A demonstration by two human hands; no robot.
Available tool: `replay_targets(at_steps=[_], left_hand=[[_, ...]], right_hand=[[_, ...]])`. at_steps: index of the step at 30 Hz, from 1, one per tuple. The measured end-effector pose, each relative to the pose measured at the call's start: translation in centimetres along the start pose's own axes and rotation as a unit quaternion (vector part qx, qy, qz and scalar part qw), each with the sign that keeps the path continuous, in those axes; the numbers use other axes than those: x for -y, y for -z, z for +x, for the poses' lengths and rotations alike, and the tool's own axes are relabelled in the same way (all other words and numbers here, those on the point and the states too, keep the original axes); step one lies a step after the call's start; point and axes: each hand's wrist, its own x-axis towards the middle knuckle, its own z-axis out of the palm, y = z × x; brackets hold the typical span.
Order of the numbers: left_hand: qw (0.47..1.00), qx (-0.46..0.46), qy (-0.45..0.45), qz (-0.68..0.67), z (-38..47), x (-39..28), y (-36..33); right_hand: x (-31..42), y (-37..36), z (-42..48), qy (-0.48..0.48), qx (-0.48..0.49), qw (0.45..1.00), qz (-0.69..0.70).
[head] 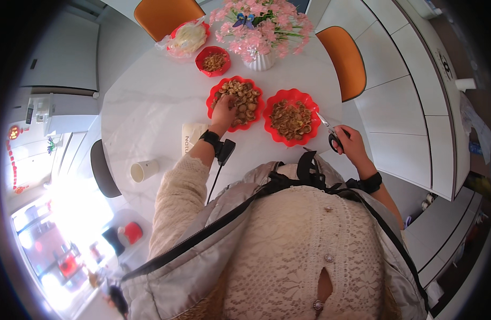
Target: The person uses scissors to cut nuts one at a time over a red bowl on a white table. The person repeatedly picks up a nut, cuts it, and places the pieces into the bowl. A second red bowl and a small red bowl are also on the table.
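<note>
My left hand [224, 112] reaches into a red scalloped bowl [210, 99] heaped with brown dried pieces [245, 100], rounded and curled, possibly dried mushrooms. Its fingertips are down among them, so whether they pinch one is hidden. To the right, a second red scalloped bowl [292, 94] holds thinner brown strips and bits [289, 120]. My right hand [350, 145] grips black-handled scissors [326, 123] beside that bowl. The blades point up and left, with the tips close to its rim.
A white marbled round table [149, 100] bears a smaller red bowl [201, 69] of brown bits, a plastic bag [188, 40], and a white vase [259, 63] of pink flowers. A paper cup [143, 171] and a printed packet [194, 134] lie left. Orange chairs [343, 64] stand around.
</note>
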Motion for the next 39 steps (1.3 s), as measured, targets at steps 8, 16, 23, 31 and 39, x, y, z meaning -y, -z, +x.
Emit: replay_targets(at_steps=[8, 16, 23, 31, 39], left_hand=[[0.732, 0.266, 0.150, -0.609, -2.8, -10.1, 1.2], [0.590, 0.359, 0.122, -0.713, -4.3, -17.3, 1.4], [0.669, 0.319, 0.130, -0.659, -4.8, -17.8, 1.3], [0.674, 0.333, 0.108, -0.651, -5.3, -17.4, 1.1], [0.662, 0.361, 0.122, -0.646, -5.4, -18.0, 0.9]], right_hand=[[4.4, -0.8, -0.7, 0.002, 0.102, 0.995, 0.009], [7.1, -2.0, -1.8, 0.050, 0.144, 0.986, -0.063], [6.8, -2.0, -2.1, 0.073, 0.128, 0.986, -0.084], [7.0, -2.3, -2.2, 0.077, 0.119, 0.985, -0.097], [7.3, -2.7, -1.2, 0.103, 0.077, 0.990, -0.050]])
